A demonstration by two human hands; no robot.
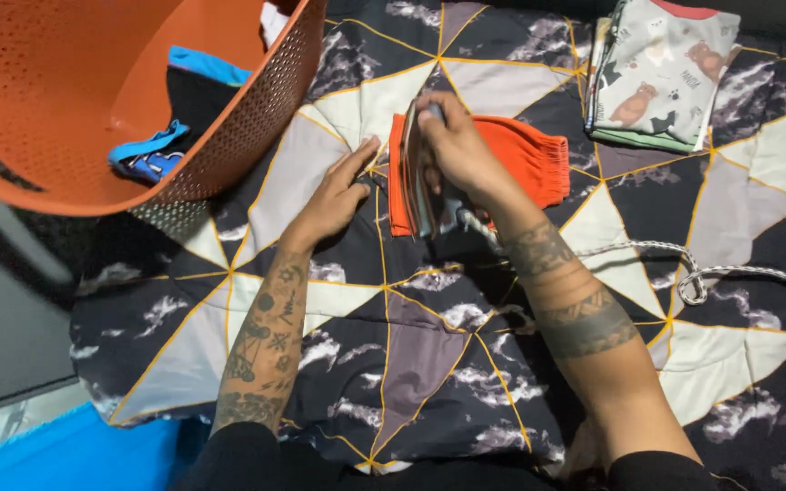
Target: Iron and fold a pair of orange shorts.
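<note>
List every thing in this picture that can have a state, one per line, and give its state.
orange garment: folded, flat on the bedspread
iron: tipped on edge, gripped by right hand
cord: loose, looped across the bedspread
left hand: fingers pressing by the garment's edge
orange basket: tilted, clothes inside
printed clothes stack: folded

I am seeing a matt orange cloth (529,150) with a ribbed edge in the upper middle of the frame. The iron (425,195) that my right hand (457,145) is gripping is showing a smooth, slightly shiny metal plate, and its cord (684,268) is looking braided. The printed bed cover (411,355) is looking like soft matt fabric. In the upper left, the orange basket (229,155) is looking like perforated plastic with a light gloss.
</note>
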